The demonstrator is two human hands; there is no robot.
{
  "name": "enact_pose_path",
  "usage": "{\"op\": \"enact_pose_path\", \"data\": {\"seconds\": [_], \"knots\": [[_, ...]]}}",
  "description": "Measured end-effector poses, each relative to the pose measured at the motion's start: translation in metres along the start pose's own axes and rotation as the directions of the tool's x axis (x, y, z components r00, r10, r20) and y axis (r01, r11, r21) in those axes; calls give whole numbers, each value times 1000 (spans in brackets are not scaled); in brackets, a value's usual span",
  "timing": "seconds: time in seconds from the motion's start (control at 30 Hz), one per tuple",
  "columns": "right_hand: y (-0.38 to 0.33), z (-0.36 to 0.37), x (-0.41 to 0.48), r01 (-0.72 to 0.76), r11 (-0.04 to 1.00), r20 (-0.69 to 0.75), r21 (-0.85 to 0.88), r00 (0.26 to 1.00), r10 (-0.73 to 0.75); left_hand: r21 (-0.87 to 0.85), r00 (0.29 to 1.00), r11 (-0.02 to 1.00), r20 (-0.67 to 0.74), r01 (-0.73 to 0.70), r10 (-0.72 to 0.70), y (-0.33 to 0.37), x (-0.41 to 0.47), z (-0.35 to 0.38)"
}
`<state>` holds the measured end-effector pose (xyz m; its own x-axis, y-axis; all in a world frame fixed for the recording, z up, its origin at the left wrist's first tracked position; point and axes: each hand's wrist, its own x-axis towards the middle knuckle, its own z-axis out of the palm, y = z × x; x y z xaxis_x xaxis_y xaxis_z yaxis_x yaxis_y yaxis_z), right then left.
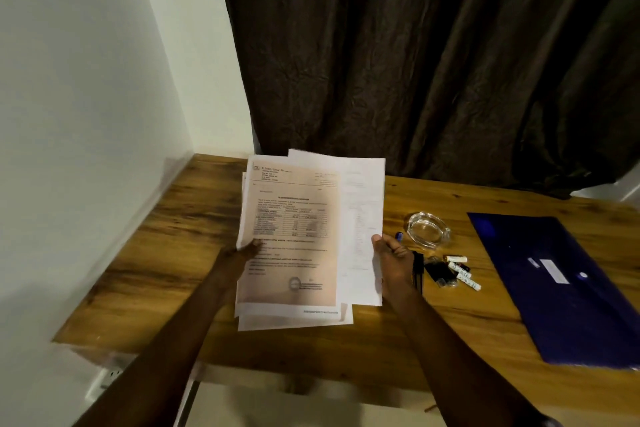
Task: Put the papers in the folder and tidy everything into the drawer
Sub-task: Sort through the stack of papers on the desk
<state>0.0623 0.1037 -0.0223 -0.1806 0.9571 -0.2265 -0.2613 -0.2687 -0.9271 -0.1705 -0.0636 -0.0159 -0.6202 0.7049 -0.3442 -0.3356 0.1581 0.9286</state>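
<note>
A loose stack of printed papers [298, 236] is held above the wooden desk [166, 246], fanned a little, with a tinted document with a table and a stamp on top. My left hand [242, 251] grips the stack's left edge. My right hand [393, 260] grips the right edge, thumb on top of a white sheet. A dark blue folder [561, 284] lies flat and closed on the desk at the right, apart from both hands. No drawer can be made out.
A glass ashtray [427, 229] sits right of the papers. Beside it lie small items: a blue-tipped object [399, 236], several white batteries [462, 270] and black pieces [438, 272]. A dark curtain [433, 62] hangs behind the desk; a white wall [76, 114] bounds the left.
</note>
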Motion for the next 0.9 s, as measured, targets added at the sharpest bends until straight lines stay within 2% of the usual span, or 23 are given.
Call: {"op": "enact_pose_path", "data": {"seconds": [0.13, 0.27, 0.4, 0.57, 0.67, 0.9], "knots": [[-5, -13, 8, 86, 996, -71, -34, 994, -88, -69, 999, 996, 11, -52, 53, 14, -2, -25], [-12, -20, 16, 140, 988, -198, -58, 969, -149, -292, 991, 955, 108, -49, 84, 27, 1, -50], [-19, -20, 13, 205, 975, -295, -84, 930, -220, -412, 998, 911, 51, -9, 33, 31, 9, -65], [-13, -21, 8, 282, 941, -142, -188, 940, -310, -370, 993, 929, 97, -32, 73, 36, 7, -44], [-8, -14, 4, 219, 959, -49, -182, 972, -232, -239, 996, 969, 36, -65, 76, 36, 3, -25], [-3, 3, -4, 98, 980, 134, -173, 988, -75, -157, 992, 987, 123, -23, 42, 31, -8, 12]]}}
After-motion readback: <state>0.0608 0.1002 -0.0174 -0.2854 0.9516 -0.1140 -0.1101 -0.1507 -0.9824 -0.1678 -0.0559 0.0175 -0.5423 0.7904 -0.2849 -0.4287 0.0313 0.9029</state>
